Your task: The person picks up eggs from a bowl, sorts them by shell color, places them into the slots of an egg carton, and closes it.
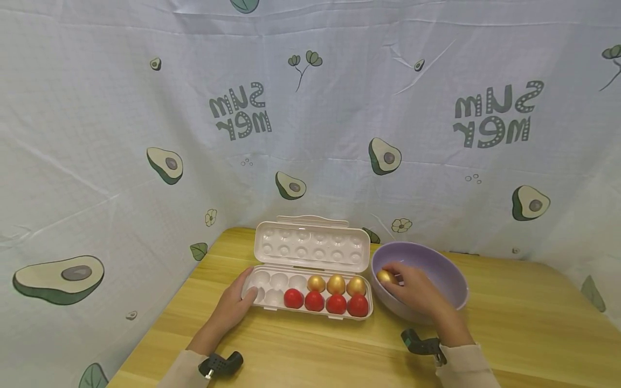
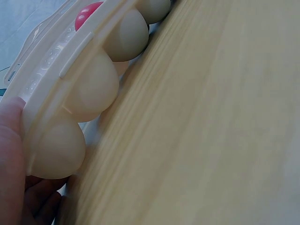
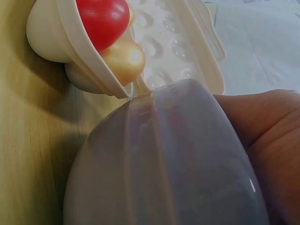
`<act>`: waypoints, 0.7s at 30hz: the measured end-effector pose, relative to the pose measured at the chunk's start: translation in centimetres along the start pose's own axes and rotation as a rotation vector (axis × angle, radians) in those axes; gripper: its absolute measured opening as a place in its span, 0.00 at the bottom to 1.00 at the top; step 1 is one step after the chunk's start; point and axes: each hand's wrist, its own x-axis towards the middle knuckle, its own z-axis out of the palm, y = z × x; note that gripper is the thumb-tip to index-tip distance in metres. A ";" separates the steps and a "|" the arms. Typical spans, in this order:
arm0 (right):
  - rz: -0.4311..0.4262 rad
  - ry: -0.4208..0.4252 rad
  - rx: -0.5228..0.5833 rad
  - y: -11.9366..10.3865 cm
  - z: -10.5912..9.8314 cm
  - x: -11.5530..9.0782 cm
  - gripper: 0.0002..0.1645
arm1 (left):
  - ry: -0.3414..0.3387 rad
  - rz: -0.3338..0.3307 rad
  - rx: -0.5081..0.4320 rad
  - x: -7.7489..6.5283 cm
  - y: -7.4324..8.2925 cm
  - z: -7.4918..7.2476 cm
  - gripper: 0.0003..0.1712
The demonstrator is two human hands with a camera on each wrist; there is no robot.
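Note:
My left hand point(image 1: 233, 302) grips the left end of an open plastic egg box point(image 1: 278, 281). In the left wrist view its thumb point(image 2: 11, 150) lies against the box's side and its fingers reach below the rounded cups point(image 2: 93, 86). Several red eggs point(image 1: 314, 301) fill the front row's right part, and three golden eggs point(image 1: 336, 284) sit behind them at the right end. Over the purple bowl point(image 1: 412, 253), right of the box, my right hand point(image 1: 417, 288) pinches a golden egg point(image 1: 386, 277) near the left rim. The bowl's wall point(image 3: 187, 159) hides that egg in the right wrist view.
The egg box's lid point(image 1: 312, 248) is tipped back behind its cups. All this stands on a wooden table point(image 1: 301, 350). A pale curtain point(image 1: 330, 108) with printed avocados hangs close behind. Black camera mounts point(image 1: 220, 365) sit on both wrists.

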 end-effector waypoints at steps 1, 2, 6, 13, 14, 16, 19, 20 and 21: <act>0.007 0.000 -0.002 0.0 0.0 0.0 0.11 | -0.002 0.000 -0.001 0.0 0.0 0.0 0.31; 0.013 0.000 0.000 0.0 0.0 0.1 0.11 | -0.004 0.000 -0.003 0.0 0.1 0.0 0.31; 0.024 -0.008 -0.003 0.0 0.0 0.2 0.11 | -0.010 -0.005 -0.009 0.0 0.1 -0.1 0.31; 0.018 0.027 -0.011 -0.2 0.0 0.2 0.09 | -0.011 -0.004 -0.009 0.0 0.2 0.0 0.31; 0.014 0.036 -0.009 -0.1 0.1 0.2 0.08 | -0.008 0.001 -0.008 0.0 0.1 0.0 0.31; 0.005 0.052 -0.007 -0.1 0.1 0.3 0.09 | -0.007 0.002 -0.009 0.0 0.1 0.0 0.32; -0.011 0.069 0.008 -0.1 0.0 0.4 0.10 | -0.006 0.001 -0.003 0.1 0.0 0.0 0.32; -0.015 0.072 0.013 -0.2 0.0 0.4 0.10 | -0.005 0.000 -0.003 0.1 0.0 0.0 0.32; -0.016 0.074 0.015 -0.3 -0.1 0.4 0.11 | -0.007 -0.003 -0.003 0.1 0.0 0.0 0.32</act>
